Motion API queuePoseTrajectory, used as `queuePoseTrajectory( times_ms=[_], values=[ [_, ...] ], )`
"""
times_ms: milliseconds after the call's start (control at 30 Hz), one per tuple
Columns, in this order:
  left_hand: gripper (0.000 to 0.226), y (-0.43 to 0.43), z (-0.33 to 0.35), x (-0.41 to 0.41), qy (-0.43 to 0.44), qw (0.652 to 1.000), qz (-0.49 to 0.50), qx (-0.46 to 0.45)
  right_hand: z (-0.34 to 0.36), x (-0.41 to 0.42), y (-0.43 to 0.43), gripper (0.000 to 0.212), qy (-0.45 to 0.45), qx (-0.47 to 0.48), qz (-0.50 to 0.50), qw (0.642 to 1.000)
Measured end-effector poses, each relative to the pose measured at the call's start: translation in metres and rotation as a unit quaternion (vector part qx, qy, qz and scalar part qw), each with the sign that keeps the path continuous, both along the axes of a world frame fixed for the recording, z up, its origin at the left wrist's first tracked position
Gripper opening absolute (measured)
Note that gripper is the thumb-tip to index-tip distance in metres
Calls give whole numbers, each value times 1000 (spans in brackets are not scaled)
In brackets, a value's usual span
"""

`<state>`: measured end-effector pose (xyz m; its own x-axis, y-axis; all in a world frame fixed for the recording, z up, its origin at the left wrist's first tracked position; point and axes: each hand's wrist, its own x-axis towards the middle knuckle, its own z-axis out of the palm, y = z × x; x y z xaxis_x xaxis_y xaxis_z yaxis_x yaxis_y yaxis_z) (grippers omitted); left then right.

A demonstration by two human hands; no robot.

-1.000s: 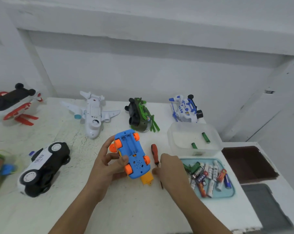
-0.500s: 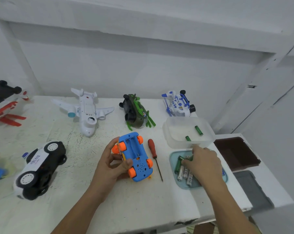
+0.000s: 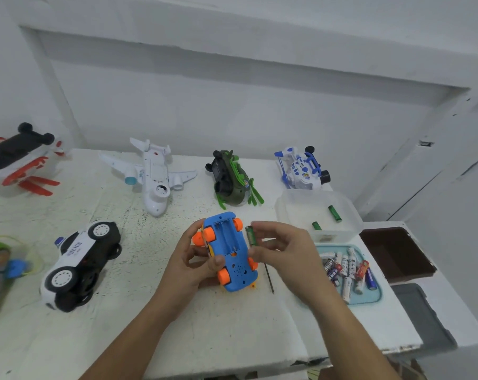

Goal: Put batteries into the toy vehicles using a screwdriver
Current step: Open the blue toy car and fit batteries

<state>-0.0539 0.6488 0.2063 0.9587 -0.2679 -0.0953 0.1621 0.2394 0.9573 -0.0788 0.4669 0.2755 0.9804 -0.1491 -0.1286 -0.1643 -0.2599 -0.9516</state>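
1. While the left hand (image 3: 194,267) grips the upturned car (image 3: 229,248) near the middle of the table (image 3: 232,338), fingers curled round its side and thumb across the underside, the open bay (image 3: 225,231) faces up.
2. Right hand (image 3: 287,256) pinches a green battery (image 3: 250,235) between thumb and fingertips, just beside the car's right edge and not yet in the bay.
3. To do this well, match the polarity marks, press one end against the spring, then push the other end down until it seats.
4. Screwdriver (image 3: 269,278) lies under the right hand, mostly hidden. I cannot spot the bay's cover.
5. Tray (image 3: 377,297) of batteries and a tub (image 3: 350,215) sit to the right. Plane (image 3: 154,176) and police car (image 3: 78,256) stand well apart. Only the orange wheels crowd the bay.
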Motion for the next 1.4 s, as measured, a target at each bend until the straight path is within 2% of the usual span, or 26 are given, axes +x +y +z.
queuePoseTrajectory(
  times_ms=[100,300,400,467,533,733,900,933,1000,1067,1100,1167,1200,1267,1333,1400],
  values=[
    [71,0,-2,1,15,1000,1,1,-5,3,21,41,-24,-43,12,999],
    [82,5,-4,3,35,999,-24,-22,-20,4,40,21,-85,-162,9,983],
    [81,7,-2,3,37,999,-27,-25,-32,3,43,16,-175,-254,27,951],
    [78,8,-2,4,40,999,-26,-25,-43,4,39,24,-222,-307,33,925],
    [75,9,-2,4,44,998,-29,-29,-52,5,32,29,-246,-321,37,914],
    [81,7,0,5,59,997,-45,-30,-68,9,29,30,-273,-280,42,919],
    [71,5,-1,7,66,998,-14,-21,-64,10,29,32,-235,-268,68,932],
    [72,5,-2,7,63,998,-8,-19,-60,10,25,30,-208,-238,80,945],
    [74,3,-2,6,52,999,0,-8,-47,10,16,22,-138,-102,93,981],
    [75,2,-3,6,42,999,-2,2,-37,9,0,27,-81,-1,49,995],
    [74,1,-3,5,38,999,-3,2,-34,9,-9,28,-63,-18,18,998],
    [67,1,-2,5,32,999,-4,2,-33,10,-32,24,-32,-207,-23,978],
    [66,1,-2,4,32,999,-5,2,-34,12,-42,23,-5,-317,-29,948],
    [65,1,-2,4,31,999,-6,2,-37,13,-60,23,54,-457,-47,887],
    [65,1,-1,3,33,999,-4,3,-40,12,-70,20,111,-527,-65,840],
    [66,1,0,3,33,999,-1,5,-41,11,-72,16,136,-548,-70,822]
  ],
)
